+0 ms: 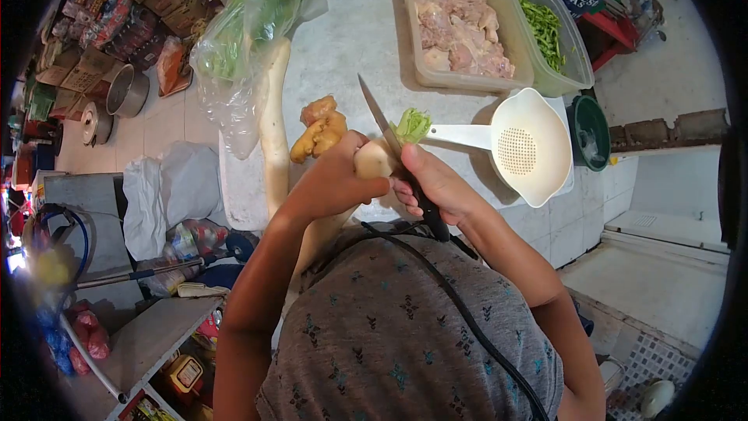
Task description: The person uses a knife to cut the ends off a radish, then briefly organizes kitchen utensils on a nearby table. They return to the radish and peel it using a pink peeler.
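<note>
My left hand [331,175] is wrapped round a thick white radish [374,160], its pale round end facing up and its long body running back under my forearm. In my right hand [440,179] is a knife [379,113] with a black handle, the blade pointing up and away across the radish's end. A green leafy radish top [413,124] shows right beside the blade, above my right thumb. Knobbly ginger [319,131] lies just beyond my left hand. Further left, another long white radish [274,125] rests on the white table [351,39].
A clear plastic bag of greens [253,27] covers the table's far left. At the back right stand a tub of raw chicken [467,31] and a tub of chopped green vegetables [541,31]. A white strainer [530,148] lies right of my hands, near a green bin [590,132].
</note>
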A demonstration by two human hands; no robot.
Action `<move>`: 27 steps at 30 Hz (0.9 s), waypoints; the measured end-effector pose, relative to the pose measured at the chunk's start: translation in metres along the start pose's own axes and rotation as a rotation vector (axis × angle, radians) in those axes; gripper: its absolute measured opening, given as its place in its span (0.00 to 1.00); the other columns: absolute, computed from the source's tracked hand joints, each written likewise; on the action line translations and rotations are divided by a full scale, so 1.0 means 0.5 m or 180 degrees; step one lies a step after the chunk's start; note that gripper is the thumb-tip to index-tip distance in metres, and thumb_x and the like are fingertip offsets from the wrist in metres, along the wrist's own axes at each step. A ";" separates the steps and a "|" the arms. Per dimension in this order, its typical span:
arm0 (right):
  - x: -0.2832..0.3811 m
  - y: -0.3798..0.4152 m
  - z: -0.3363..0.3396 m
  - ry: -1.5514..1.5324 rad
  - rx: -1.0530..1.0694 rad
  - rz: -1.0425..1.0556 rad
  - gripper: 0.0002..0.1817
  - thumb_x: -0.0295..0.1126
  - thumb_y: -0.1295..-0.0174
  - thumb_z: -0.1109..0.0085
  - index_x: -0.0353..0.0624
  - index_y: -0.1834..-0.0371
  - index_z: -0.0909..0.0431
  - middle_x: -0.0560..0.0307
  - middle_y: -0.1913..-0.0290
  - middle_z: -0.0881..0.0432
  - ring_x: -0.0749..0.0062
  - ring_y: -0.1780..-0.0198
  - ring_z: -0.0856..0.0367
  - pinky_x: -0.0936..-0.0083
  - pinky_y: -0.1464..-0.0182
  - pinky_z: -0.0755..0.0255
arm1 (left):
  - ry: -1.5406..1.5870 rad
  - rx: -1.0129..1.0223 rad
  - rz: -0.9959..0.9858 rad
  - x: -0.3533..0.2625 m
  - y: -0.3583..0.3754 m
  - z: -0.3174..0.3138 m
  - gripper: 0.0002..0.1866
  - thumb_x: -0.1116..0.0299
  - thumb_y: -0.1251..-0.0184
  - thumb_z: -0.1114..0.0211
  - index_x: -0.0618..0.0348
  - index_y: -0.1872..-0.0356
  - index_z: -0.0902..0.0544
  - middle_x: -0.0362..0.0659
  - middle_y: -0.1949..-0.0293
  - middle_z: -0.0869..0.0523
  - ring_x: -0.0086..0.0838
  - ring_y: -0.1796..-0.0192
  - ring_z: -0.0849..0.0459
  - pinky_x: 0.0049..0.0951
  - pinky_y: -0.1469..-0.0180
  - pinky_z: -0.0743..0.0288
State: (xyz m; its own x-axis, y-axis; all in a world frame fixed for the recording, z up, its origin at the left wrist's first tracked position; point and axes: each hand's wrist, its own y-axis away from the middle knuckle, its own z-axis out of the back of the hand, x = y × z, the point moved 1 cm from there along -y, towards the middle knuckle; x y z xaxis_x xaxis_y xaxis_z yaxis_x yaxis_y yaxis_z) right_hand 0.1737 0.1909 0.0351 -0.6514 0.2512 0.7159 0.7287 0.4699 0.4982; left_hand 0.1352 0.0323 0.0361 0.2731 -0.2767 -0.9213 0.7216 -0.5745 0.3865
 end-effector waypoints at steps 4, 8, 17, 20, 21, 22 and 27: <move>-0.005 0.002 -0.015 0.0539 -0.0442 0.0416 0.28 0.60 0.46 0.55 0.42 0.64 0.36 0.67 0.80 0.37 0.89 0.86 0.40 0.92 0.89 0.47 | 0.0090 0.0179 0.0177 -0.007 0.001 -0.007 0.23 0.68 0.55 0.37 0.71 0.60 0.33 0.47 0.72 0.23 0.23 0.74 0.23 0.20 0.74 0.29; 0.003 0.005 -0.001 0.0412 -0.0003 0.0027 0.32 0.61 0.47 0.55 0.40 0.56 0.37 0.67 0.82 0.38 0.90 0.85 0.41 0.92 0.88 0.46 | 0.0218 0.0400 0.0247 0.006 -0.002 -0.006 0.25 0.69 0.55 0.37 0.73 0.56 0.34 0.47 0.70 0.24 0.23 0.74 0.23 0.20 0.74 0.29; -0.009 0.019 -0.001 0.0872 0.0199 0.0390 0.41 0.57 0.46 0.53 0.37 0.39 0.50 0.65 0.78 0.31 0.89 0.85 0.41 0.93 0.85 0.44 | 0.0635 0.1064 0.0426 0.014 -0.003 0.010 0.24 0.66 0.53 0.37 0.70 0.56 0.31 0.44 0.68 0.23 0.23 0.71 0.24 0.21 0.70 0.28; -0.011 0.016 -0.002 0.0956 -0.0021 0.0249 0.36 0.55 0.44 0.53 0.37 0.43 0.46 0.61 0.75 0.28 0.88 0.85 0.40 0.93 0.86 0.45 | 0.0454 0.1138 0.0466 0.032 -0.010 0.004 0.24 0.64 0.53 0.37 0.70 0.57 0.31 0.44 0.67 0.23 0.23 0.70 0.23 0.21 0.70 0.28; -0.010 0.013 -0.005 0.0885 -0.0039 0.0234 0.34 0.55 0.44 0.53 0.37 0.45 0.43 0.61 0.74 0.27 0.88 0.85 0.39 0.93 0.87 0.45 | 0.0375 0.1124 0.0469 0.035 -0.010 0.001 0.24 0.64 0.53 0.37 0.70 0.57 0.31 0.44 0.67 0.23 0.23 0.69 0.23 0.21 0.70 0.28; -0.009 0.012 -0.008 0.0815 -0.0067 0.0221 0.32 0.54 0.43 0.53 0.37 0.47 0.41 0.60 0.74 0.26 0.88 0.85 0.38 0.92 0.87 0.46 | 0.0424 0.1122 0.0429 0.035 -0.010 -0.001 0.24 0.64 0.53 0.37 0.70 0.57 0.31 0.44 0.67 0.23 0.23 0.69 0.23 0.21 0.70 0.28; 0.006 0.002 -0.019 0.0649 -0.0283 0.0137 0.23 0.52 0.41 0.55 0.39 0.60 0.34 0.62 0.80 0.27 0.87 0.87 0.36 0.92 0.89 0.47 | 0.0393 0.0950 0.0307 0.020 -0.010 -0.008 0.24 0.64 0.53 0.37 0.70 0.56 0.31 0.45 0.66 0.23 0.23 0.67 0.24 0.22 0.70 0.28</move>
State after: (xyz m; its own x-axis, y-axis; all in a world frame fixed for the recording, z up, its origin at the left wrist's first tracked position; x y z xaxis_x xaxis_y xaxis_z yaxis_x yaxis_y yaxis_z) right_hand 0.1746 0.1843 0.0426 -0.5697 0.0888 0.8170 0.7765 0.3838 0.4997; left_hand 0.1369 0.0352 0.0246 0.4193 -0.2558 -0.8711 0.4754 -0.7556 0.4507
